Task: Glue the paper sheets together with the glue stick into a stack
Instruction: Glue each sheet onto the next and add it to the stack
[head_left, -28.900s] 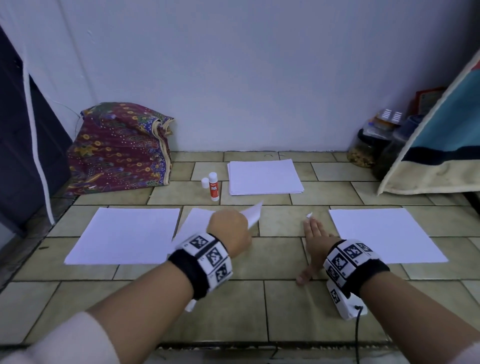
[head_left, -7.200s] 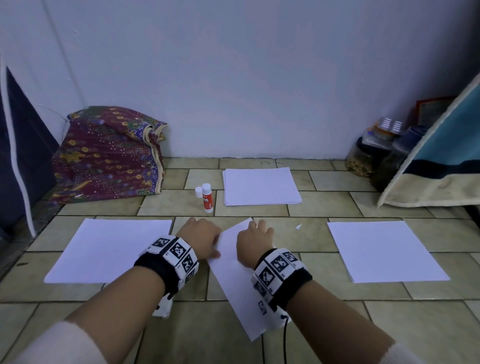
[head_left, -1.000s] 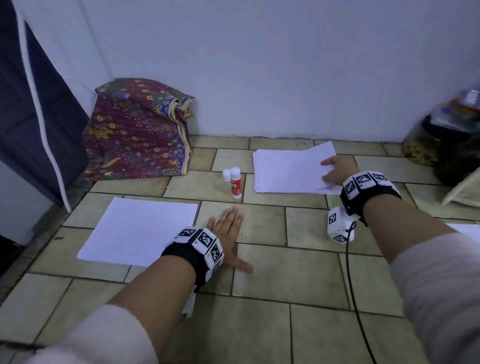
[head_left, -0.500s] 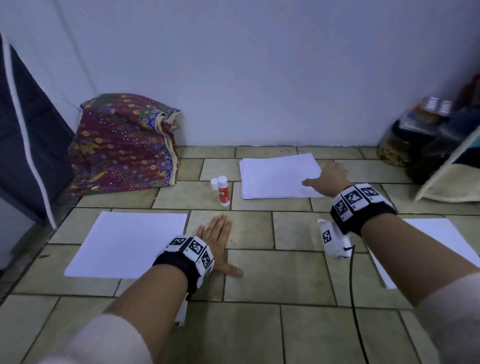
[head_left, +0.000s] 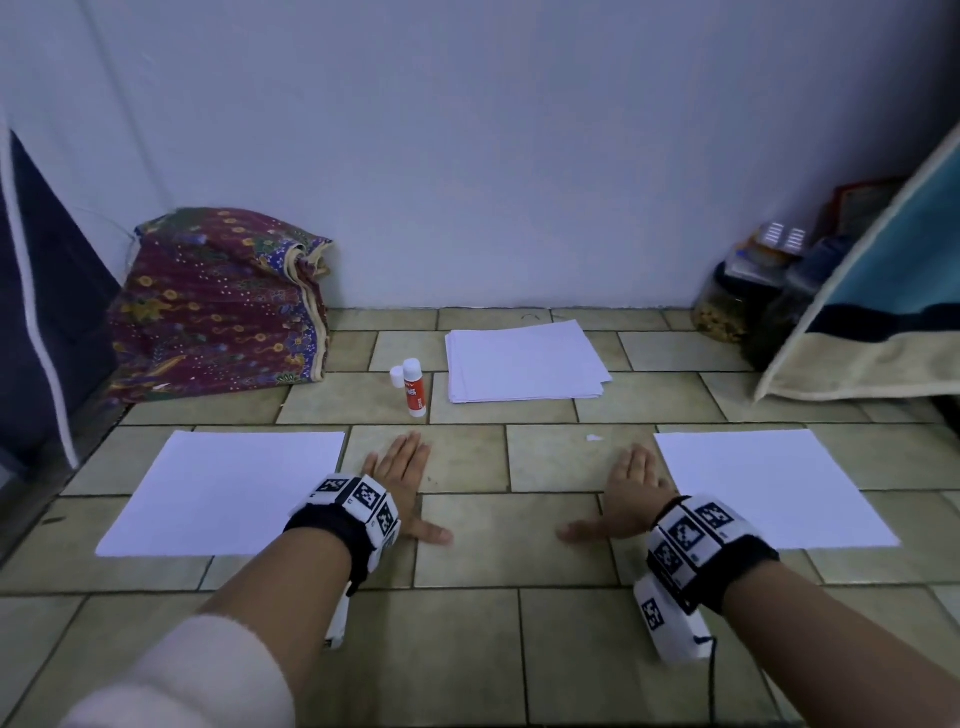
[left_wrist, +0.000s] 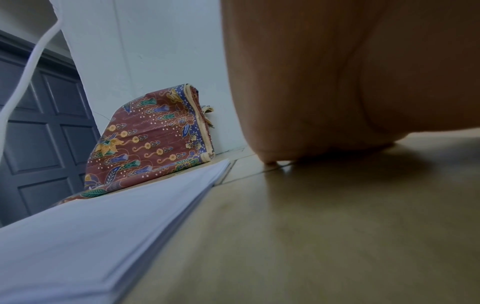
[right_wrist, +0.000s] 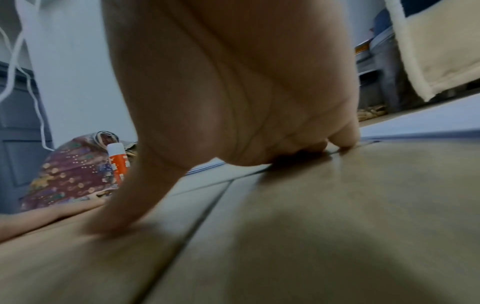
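Three piles of white paper lie on the tiled floor: a stack (head_left: 522, 361) at the back middle, sheets on the left (head_left: 228, 491) and sheets on the right (head_left: 769, 486). A red and white glue stick (head_left: 414, 387) stands upright left of the back stack, its cap (head_left: 397, 375) beside it. My left hand (head_left: 402, 480) lies flat on the floor between the left sheets and the middle, holding nothing. My right hand (head_left: 626, 493) lies flat just left of the right sheets, also holding nothing. The left paper's edge (left_wrist: 116, 226) shows in the left wrist view, the glue stick (right_wrist: 118, 162) in the right wrist view.
A folded patterned cloth (head_left: 218, 301) leans at the back left wall. Jars and containers (head_left: 753, 286) stand at the back right beside a blue and cream fabric (head_left: 883, 312). A dark door (head_left: 47, 332) is at the far left. A small paper scrap (head_left: 594, 438) lies on the tiles.
My right hand has left the back stack and come down flat on the floor near the right sheets. The left hand has stayed flat on the tiles.
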